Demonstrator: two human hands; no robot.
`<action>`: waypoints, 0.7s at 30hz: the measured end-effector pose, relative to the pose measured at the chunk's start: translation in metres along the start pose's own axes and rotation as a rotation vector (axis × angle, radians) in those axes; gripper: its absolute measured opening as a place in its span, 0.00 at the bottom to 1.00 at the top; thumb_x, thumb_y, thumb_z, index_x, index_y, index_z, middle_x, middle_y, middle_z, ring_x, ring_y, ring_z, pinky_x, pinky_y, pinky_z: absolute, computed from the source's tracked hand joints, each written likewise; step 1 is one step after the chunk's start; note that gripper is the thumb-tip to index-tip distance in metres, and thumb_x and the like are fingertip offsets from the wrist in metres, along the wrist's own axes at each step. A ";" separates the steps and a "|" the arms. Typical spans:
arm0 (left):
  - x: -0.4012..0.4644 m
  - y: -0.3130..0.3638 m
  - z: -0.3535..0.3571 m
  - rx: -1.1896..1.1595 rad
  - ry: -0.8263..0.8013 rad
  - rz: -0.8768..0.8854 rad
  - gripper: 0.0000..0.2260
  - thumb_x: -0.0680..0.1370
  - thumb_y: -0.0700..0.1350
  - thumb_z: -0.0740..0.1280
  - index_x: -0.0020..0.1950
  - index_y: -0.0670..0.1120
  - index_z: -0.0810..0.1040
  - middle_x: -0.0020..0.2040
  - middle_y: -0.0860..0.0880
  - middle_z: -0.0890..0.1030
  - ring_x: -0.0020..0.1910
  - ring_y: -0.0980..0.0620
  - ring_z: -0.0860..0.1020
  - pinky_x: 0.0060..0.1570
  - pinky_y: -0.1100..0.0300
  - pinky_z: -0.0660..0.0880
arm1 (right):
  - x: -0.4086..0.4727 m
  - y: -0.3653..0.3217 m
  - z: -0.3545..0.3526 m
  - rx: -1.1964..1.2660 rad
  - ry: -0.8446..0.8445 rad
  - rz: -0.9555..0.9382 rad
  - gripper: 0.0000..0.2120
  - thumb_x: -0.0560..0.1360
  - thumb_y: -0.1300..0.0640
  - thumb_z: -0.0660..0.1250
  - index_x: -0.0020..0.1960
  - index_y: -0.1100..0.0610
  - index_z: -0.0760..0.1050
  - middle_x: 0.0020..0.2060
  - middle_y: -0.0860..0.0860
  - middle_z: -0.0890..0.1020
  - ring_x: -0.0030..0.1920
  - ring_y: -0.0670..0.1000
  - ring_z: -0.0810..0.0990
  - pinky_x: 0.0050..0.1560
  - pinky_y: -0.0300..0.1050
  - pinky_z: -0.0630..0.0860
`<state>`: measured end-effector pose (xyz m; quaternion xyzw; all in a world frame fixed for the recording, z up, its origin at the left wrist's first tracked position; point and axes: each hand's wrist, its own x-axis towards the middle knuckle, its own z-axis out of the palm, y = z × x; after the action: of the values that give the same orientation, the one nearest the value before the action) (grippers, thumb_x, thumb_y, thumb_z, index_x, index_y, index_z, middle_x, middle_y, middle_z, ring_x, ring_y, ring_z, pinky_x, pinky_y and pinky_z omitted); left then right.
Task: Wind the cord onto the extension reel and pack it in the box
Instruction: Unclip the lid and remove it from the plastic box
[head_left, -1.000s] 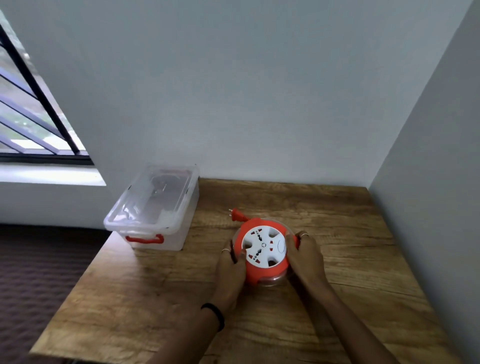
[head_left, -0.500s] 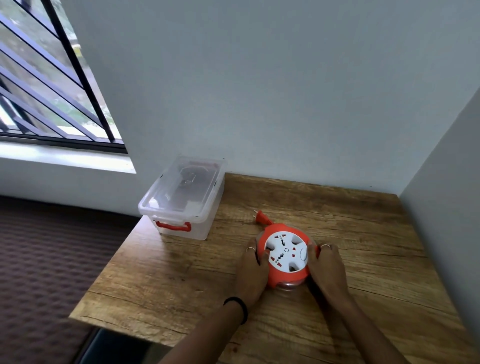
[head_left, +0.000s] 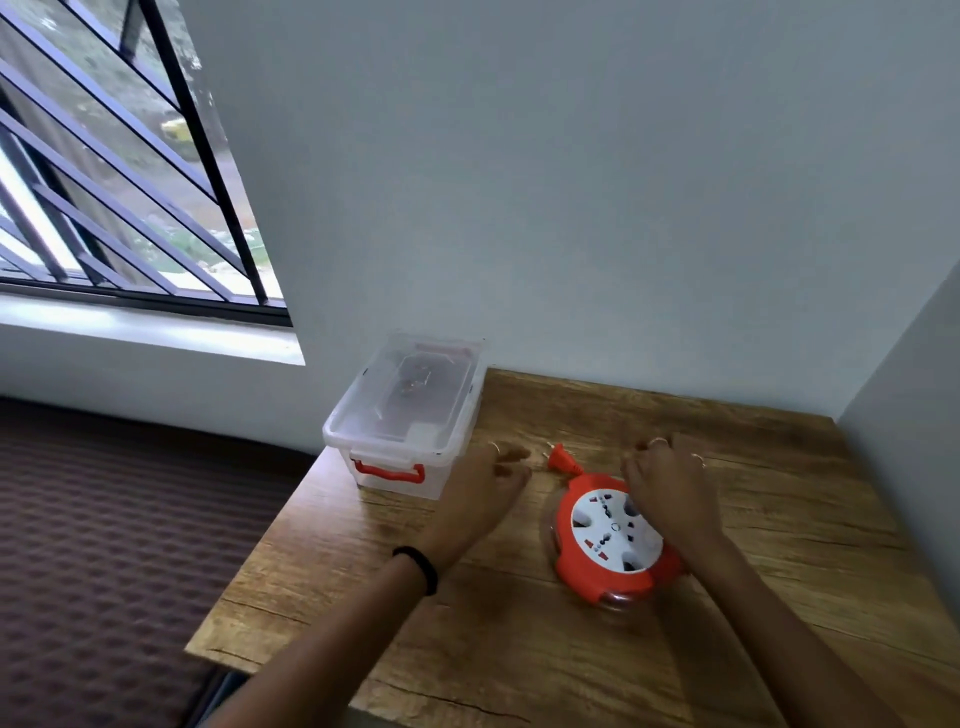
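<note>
The orange extension reel (head_left: 613, 540), with a white socket face, lies flat on the wooden table (head_left: 519, 649). Its orange plug (head_left: 562, 460) sticks out at the far left of the reel. My right hand (head_left: 670, 486) rests over the reel's far right side, fingers loosely curled and blurred. My left hand (head_left: 485, 488) is off the reel, hovering between it and the box, with its fingers apart and nothing in them. The clear plastic box (head_left: 410, 415) with a closed lid and an orange latch (head_left: 388, 472) stands at the table's far left corner.
A grey wall runs behind the table, and another wall closes it in on the right. The table's left edge drops to a dark patterned floor (head_left: 104, 571). A barred window (head_left: 104, 182) is at the upper left.
My left hand has let go of the reel and moved left toward the box. My right hand has shifted onto the reel's top. The camera has swung left.
</note>
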<state>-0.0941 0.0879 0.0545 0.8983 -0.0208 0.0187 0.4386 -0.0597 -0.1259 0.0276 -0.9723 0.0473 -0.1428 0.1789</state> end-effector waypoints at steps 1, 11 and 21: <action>0.003 0.001 -0.016 -0.004 0.029 0.035 0.13 0.78 0.44 0.67 0.62 0.45 0.77 0.60 0.50 0.80 0.55 0.57 0.78 0.51 0.70 0.71 | 0.007 -0.012 -0.002 0.039 -0.009 -0.020 0.15 0.78 0.52 0.60 0.56 0.61 0.79 0.57 0.57 0.77 0.50 0.59 0.80 0.52 0.51 0.76; 0.049 -0.066 -0.142 -0.096 0.358 -0.035 0.12 0.78 0.43 0.66 0.60 0.44 0.79 0.53 0.50 0.82 0.50 0.55 0.80 0.47 0.69 0.72 | 0.026 -0.140 0.017 0.273 -0.060 -0.269 0.15 0.77 0.52 0.64 0.56 0.63 0.78 0.54 0.60 0.77 0.53 0.62 0.78 0.56 0.54 0.74; 0.004 -0.162 -0.119 -0.465 0.406 -0.293 0.08 0.82 0.51 0.58 0.50 0.51 0.74 0.48 0.49 0.80 0.50 0.49 0.79 0.54 0.46 0.77 | -0.004 -0.169 0.065 0.015 -0.039 -0.929 0.23 0.77 0.43 0.59 0.60 0.59 0.79 0.61 0.55 0.80 0.62 0.52 0.78 0.65 0.55 0.71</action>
<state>-0.0830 0.2812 0.0004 0.7455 0.1927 0.1286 0.6249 -0.0372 0.0537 0.0294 -0.8917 -0.3975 -0.1900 0.1040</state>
